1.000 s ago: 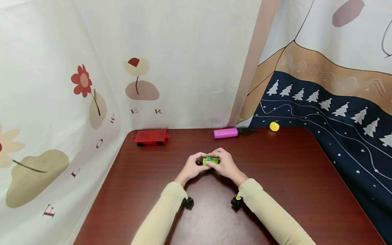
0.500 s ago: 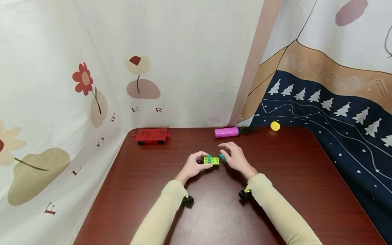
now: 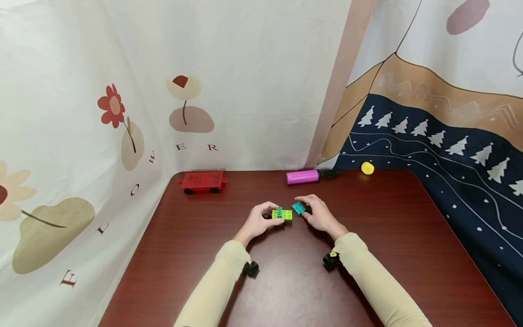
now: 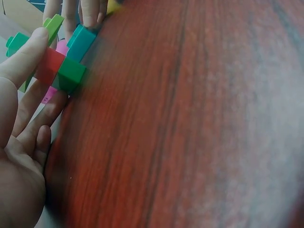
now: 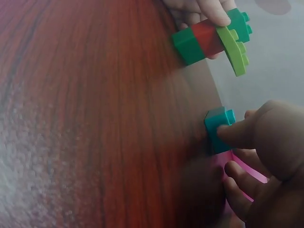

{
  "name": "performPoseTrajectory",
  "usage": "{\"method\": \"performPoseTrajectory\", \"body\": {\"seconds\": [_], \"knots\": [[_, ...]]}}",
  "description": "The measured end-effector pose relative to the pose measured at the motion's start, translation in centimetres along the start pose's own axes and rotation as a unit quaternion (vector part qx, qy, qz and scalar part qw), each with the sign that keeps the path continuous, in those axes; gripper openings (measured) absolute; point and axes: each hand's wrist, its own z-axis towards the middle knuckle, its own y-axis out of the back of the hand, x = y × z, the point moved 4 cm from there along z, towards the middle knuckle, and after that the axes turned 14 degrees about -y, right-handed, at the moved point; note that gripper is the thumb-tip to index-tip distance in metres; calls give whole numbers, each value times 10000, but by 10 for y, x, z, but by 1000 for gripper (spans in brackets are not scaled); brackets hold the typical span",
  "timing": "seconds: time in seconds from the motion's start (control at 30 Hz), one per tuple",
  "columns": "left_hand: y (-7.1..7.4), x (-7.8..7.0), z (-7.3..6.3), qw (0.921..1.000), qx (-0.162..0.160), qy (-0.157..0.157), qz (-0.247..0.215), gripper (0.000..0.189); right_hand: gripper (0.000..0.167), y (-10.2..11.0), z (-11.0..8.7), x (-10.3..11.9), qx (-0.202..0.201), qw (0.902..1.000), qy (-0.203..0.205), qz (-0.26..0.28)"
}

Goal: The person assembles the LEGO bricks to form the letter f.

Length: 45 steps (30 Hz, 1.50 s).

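My left hand (image 3: 259, 221) grips a small stack of toy building bricks (image 3: 287, 215) between thumb and fingers at the middle of the table. From the bottom up it has a dark green brick (image 5: 188, 46), a red brick (image 5: 207, 37), a longer lime plate (image 5: 233, 53) and a green brick (image 5: 240, 26). To the right of the stack lies a teal brick (image 3: 298, 208), studs up and turned at an angle. Around it my right hand (image 3: 322, 216) is spread, fingers beyond the brick. In the right wrist view the thumb overlaps the brick's side.
A red wheeled toy wagon (image 3: 202, 182) stands at the table's back left. Along the back edge lies a pink cylinder (image 3: 302, 176) with a black end, and a yellow rounded piece (image 3: 367, 168) is farther right. Printed curtains (image 3: 261, 91) hang behind the table (image 3: 388, 236).
My right hand has come away from the stack to the right, and the teal brick now lies uncovered beside its spread fingers. My left hand keeps its grip on the stack.
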Motion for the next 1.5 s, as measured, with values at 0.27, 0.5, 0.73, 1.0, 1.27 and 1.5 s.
{"method": "performPoseTrajectory", "body": {"seconds": [0.27,0.5,0.73,1.0,1.27,1.5], "knots": [[1,0,2,9999,-77,-63,-114,35,53,-4,4,2,1,9990,129,-425],[0,2,1,9998,-130,-63,-140,35,63,-4,5,4,129,9979,562,-307],[0,-1,1,9999,-88,-116,-76,36,77,-6,5,4,490,9956,713,-371],[0,0,0,9999,-31,-102,-94,34,54,-7,4,4,753,9946,480,-533],[0,0,1,9999,-74,-127,-24,36,34,-7,7,3,677,9954,383,-562],[-1,0,1,9999,-89,-64,24,40,33,-5,8,3,502,9967,367,-513]]}}
